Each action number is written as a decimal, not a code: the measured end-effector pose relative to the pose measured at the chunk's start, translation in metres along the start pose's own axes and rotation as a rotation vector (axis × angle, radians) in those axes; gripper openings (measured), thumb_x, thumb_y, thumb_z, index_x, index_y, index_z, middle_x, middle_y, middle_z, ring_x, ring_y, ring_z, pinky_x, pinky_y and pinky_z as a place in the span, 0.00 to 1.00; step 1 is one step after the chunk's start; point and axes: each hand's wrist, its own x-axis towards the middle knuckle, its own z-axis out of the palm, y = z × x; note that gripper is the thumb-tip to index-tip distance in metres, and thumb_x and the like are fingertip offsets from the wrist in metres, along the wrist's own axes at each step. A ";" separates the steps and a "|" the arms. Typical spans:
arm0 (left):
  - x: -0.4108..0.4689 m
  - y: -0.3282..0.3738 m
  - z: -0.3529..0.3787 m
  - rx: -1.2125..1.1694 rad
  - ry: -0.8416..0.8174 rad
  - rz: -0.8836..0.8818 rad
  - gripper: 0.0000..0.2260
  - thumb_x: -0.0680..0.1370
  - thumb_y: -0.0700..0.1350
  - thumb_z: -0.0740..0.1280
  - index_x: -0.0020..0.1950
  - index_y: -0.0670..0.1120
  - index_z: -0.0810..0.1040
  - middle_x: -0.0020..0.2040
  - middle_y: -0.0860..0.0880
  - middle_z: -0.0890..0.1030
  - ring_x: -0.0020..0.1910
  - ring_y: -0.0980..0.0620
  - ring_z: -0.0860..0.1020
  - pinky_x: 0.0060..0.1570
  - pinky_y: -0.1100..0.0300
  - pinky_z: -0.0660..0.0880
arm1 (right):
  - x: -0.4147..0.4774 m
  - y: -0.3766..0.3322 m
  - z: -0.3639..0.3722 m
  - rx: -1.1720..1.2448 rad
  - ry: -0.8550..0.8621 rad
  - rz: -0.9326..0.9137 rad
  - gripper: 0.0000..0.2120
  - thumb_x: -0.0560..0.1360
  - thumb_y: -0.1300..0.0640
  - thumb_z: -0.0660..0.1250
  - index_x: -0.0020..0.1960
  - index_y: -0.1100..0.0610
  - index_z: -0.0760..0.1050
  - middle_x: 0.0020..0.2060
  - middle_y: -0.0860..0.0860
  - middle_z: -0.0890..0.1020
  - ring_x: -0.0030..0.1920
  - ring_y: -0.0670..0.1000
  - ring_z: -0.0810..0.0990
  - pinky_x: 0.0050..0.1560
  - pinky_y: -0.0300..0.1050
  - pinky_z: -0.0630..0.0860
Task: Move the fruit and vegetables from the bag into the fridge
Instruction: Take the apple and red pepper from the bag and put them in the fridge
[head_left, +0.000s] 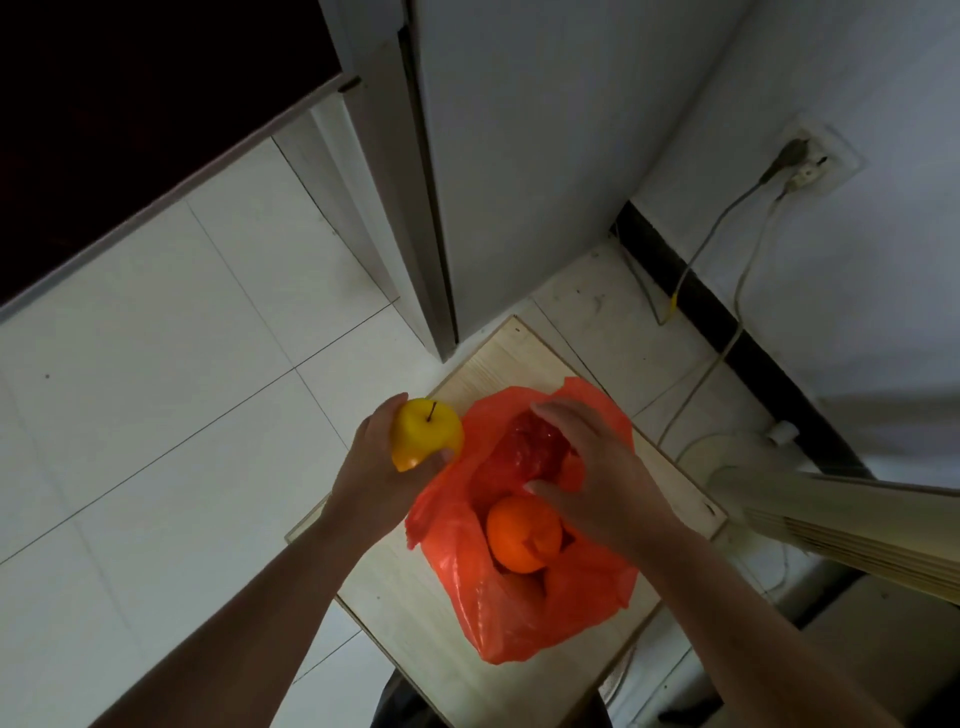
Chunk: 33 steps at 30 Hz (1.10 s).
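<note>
An orange plastic bag (519, 613) lies open on a small light wooden stool (498, 358). My left hand (379, 467) grips a yellow apple (426, 434) just left of the bag's mouth. My right hand (597, 473) reaches into the bag, its fingers curled around a red fruit (524, 452). An orange (519, 540) sits in the bag below that hand. The white fridge (519, 156) stands behind the stool, and its dark door (130, 104) is swung open at the upper left.
White floor tiles (156, 389) spread to the left. A wall socket (800, 161) with plugs and trailing cords is on the right wall. A pale fan or heater (831, 514) stands right of the stool.
</note>
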 end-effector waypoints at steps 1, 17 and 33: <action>-0.003 0.004 -0.004 -0.015 0.004 0.011 0.33 0.71 0.50 0.72 0.72 0.51 0.61 0.68 0.49 0.67 0.57 0.55 0.66 0.49 0.59 0.68 | -0.005 -0.003 -0.004 0.000 0.009 -0.012 0.35 0.70 0.49 0.71 0.71 0.43 0.58 0.69 0.41 0.61 0.65 0.39 0.61 0.64 0.41 0.65; -0.156 0.116 -0.131 -0.215 -0.128 0.287 0.29 0.70 0.50 0.72 0.66 0.61 0.61 0.61 0.59 0.65 0.59 0.57 0.66 0.51 0.59 0.68 | -0.143 -0.165 -0.108 0.228 0.414 -0.017 0.36 0.66 0.54 0.76 0.70 0.50 0.64 0.60 0.47 0.67 0.59 0.47 0.73 0.54 0.45 0.79; -0.291 0.124 -0.144 -0.408 0.099 0.204 0.29 0.65 0.59 0.69 0.64 0.60 0.65 0.58 0.61 0.70 0.56 0.54 0.73 0.43 0.69 0.72 | -0.224 -0.197 -0.112 0.657 0.149 -0.067 0.31 0.67 0.60 0.75 0.61 0.39 0.65 0.58 0.41 0.73 0.53 0.37 0.77 0.49 0.39 0.79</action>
